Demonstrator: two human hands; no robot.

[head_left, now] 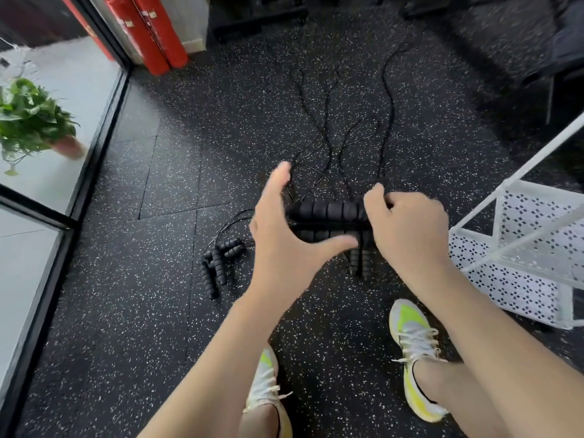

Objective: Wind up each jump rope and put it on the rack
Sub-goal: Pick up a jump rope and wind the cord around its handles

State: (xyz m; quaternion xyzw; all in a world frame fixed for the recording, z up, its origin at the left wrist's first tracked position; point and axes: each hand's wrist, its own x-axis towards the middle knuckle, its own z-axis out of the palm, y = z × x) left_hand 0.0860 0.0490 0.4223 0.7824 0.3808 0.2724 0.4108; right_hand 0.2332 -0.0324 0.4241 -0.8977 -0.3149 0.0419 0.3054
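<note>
My right hand (407,229) gripped a pair of black ribbed foam jump-rope handles (328,221) held level above the speckled black rubber floor (132,305), thin black cords (328,134) trailing away. My left hand (278,229) was spread, thumb under the handles. More black handles (218,267) lay left; the white perforated metal rack (518,248) stood right.

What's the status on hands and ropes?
Right hand grips the held handles; left hand open beside them. Cords trail unwound on floor. Second rope waiting. Rack right, unobstructed.

place: gym | cues: speckled rubber floor (126,311); jump ropes (218,263); red punching bags (151,30)
</note>
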